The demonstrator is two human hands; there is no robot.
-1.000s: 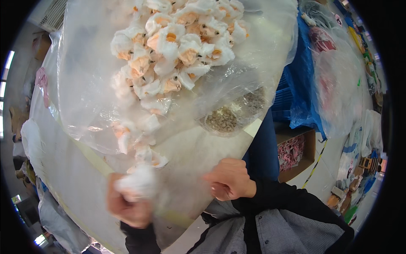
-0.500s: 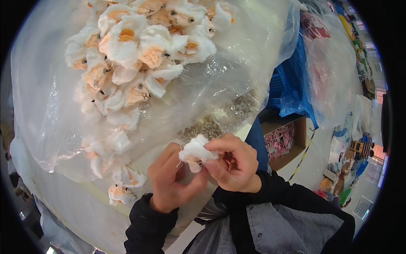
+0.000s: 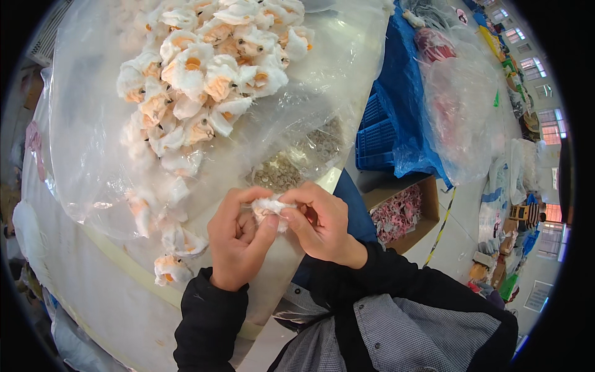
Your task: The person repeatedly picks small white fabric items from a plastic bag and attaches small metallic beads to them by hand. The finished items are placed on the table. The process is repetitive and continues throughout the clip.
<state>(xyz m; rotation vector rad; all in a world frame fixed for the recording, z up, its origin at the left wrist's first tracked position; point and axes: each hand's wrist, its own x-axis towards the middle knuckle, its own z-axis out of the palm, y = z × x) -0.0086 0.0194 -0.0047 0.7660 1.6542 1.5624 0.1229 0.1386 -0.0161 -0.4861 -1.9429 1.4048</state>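
A small white and peach plush piece [image 3: 268, 209] is pinched between both my hands over the table's near edge. My left hand [image 3: 238, 232] grips its left side, with the thumb laid across the front. On the other side, the thumb and index finger of my right hand [image 3: 322, 220] squeeze the fluffy fabric. The fingers cover much of the piece. Beyond my hands lies a heap of similar white plush heads [image 3: 204, 74] with peach faces and dark eyes, on clear plastic sheeting. A single plush head [image 3: 171, 270] rests left of my left hand.
Just past my hands, small round translucent parts [image 3: 279, 172] lie in clear plastic. Right of the table are a blue crate [image 3: 375, 146], a cardboard box [image 3: 427, 214] of pink pieces, and a large clear bag [image 3: 465, 111]. Yellow-black tape [image 3: 441, 232] marks the floor.
Both hands have shifted slightly left and up in the picture with the plush piece. My left thumb now presses over its front, hiding more of it. The whole view has tilted a little.
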